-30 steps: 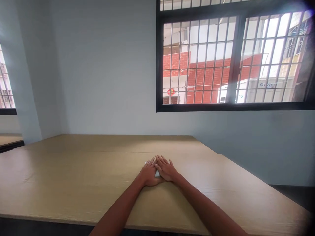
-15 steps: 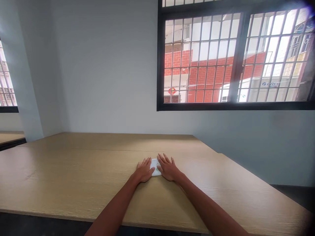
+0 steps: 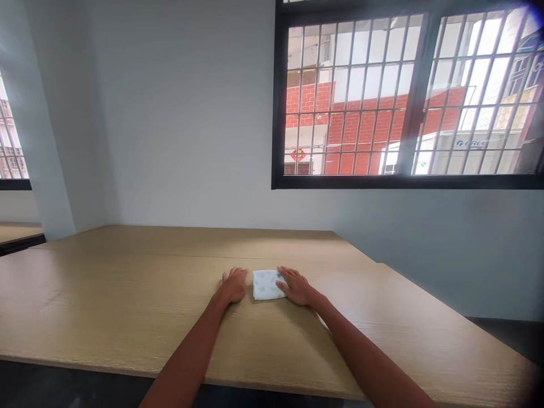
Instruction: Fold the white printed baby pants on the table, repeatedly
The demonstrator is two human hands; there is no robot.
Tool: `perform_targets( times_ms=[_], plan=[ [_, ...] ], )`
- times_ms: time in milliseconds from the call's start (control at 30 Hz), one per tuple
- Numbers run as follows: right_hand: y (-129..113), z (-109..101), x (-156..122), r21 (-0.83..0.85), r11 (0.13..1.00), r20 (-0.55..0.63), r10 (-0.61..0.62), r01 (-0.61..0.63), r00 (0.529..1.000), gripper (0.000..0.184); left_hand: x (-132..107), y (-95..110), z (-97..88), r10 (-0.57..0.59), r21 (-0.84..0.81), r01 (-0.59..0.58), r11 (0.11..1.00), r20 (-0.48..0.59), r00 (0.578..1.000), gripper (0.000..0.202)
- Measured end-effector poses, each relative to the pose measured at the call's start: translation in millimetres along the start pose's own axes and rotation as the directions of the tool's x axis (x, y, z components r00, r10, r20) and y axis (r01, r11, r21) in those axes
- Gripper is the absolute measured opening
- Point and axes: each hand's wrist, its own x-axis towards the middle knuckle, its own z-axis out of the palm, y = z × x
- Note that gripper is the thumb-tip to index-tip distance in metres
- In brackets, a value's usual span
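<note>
A white folded cloth [image 3: 264, 285] with small printed figures lies flat on the wooden table [image 3: 127, 317], in the middle of the head view. My right hand [image 3: 297, 287] rests on the cloth's right side, fingers stretched forward and thumb apart, covering that edge. To the left of the cloth, with a small gap of bare wood between, is my left hand [image 3: 234, 285]. It holds nothing; its fingers are loosely bent, somewhat blurred, and low over or on the tabletop.
The tabletop's seam [image 3: 204, 256] runs crosswise beyond the hands. A pale wall [image 3: 191, 113] rises behind the table, with a barred window [image 3: 352, 102] at the upper right. The table's near edge [image 3: 85, 366] crosses beneath my forearms.
My left hand has come off the cloth and moved left, uncovering its left side. My right hand stays on the cloth's right side, shifted slightly right.
</note>
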Motion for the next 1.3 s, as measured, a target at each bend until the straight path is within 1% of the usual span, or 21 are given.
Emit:
perform_targets(
  times_ms=[67, 167, 300, 367, 500, 633, 800, 933, 1000, 1100, 1200, 1300],
  plan=[
    [-0.6, -2.1, -0.6, 0.038, 0.999, -0.041, -0.032, 0.033, 0.999, 0.056, 1.9, 4.6, -2.4, 0.042, -0.065, -0.043, 0.997, -0.028, 0.999, 0.045],
    [-4.0, -7.0, -2.5, 0.103, 0.991, -0.082, -0.079, 0.087, 0.993, 0.047, 1.7, 17.0, -2.5, 0.13, -0.17, -0.135, 0.976, -0.039, 0.991, 0.043],
    [-7.3, -13.3, -5.7, 0.178, 0.974, -0.087, -0.126, 0.14, 0.988, 0.039, -4.8, 28.0, -2.8, 0.272, -0.264, -0.269, 0.926, -0.029, 0.962, 0.043],
    [-7.6, -15.3, -6.7, 0.205, 0.966, -0.08, -0.143, 0.156, 0.987, 0.036, -7.7, 29.3, -4.3, 0.312, -0.295, -0.307, 0.905, -0.033, 0.95, 0.039],
    [-8.0, -17.1, -6.9, 0.241, 0.953, -0.066, -0.171, 0.182, 0.983, 0.027, -9.1, 28.6, -6.5, 0.316, -0.368, -0.299, 0.881, -0.013, 0.949, 0.034],
    [-10.0, -18.6, -7.5, 0.27, 0.942, -0.058, -0.189, 0.198, 0.98, 0.028, -7.8, 28.6, -6.3, 0.3, -0.396, -0.271, 0.878, 0.014, 0.954, 0.04],
    [-14.5, -21.2, -9.9, 0.309, 0.922, -0.026, -0.239, 0.235, 0.971, 0.031, -8.6, 31.1, -8.4, 0.351, -0.405, -0.32, 0.857, 0.002, 0.936, 0.034],
    [-18.4, -21.9, -9.7, 0.304, 0.918, -0.062, -0.25, 0.256, 0.966, 0.023, -9.0, 33.0, -9.6, 0.386, -0.468, -0.343, 0.814, -0.005, 0.922, 0.031],
    [-19.9, -21.9, -9.5, 0.297, 0.919, -0.089, -0.246, 0.262, 0.965, 0.023, -8.5, 33.3, -9.4, 0.386, -0.494, -0.336, 0.802, -0.001, 0.923, 0.031],
    [-21.7, -21.9, -10.5, 0.299, 0.915, -0.086, -0.256, 0.27, 0.963, 0.021, -8.0, 33.9, -8.1, 0.384, -0.519, -0.327, 0.79, 0.003, 0.923, 0.029],
    [-23.4, -23.1, -12.6, 0.316, 0.905, -0.069, -0.278, 0.285, 0.958, 0.019, -8.2, 35.3, -5.5, 0.401, -0.517, -0.36, 0.777, -0.035, 0.916, 0.024],
    [-25.1, -25.0, -13.9, 0.334, 0.893, -0.072, -0.296, 0.302, 0.953, 0.024, -7.5, 36.7, -2.5, 0.396, -0.459, -0.418, 0.784, -0.149, 0.906, 0.019]
  ],
)
